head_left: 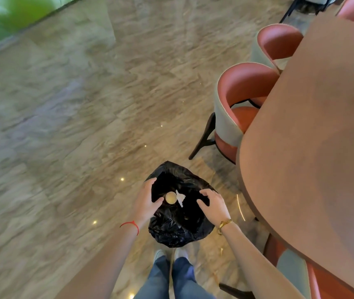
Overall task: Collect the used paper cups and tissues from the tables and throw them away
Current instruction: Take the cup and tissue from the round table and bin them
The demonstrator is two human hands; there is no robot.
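A black trash bag [180, 212] hangs open above the floor [64, 147], beside the desk [314, 137] edge. The left hand [144, 203] and right hand [214, 207] reach down with bent wrists, each grip pinching the bag's rim on opposite sides. Inside lie a paper cup [170, 197] and a white tissue [180, 198], touching.
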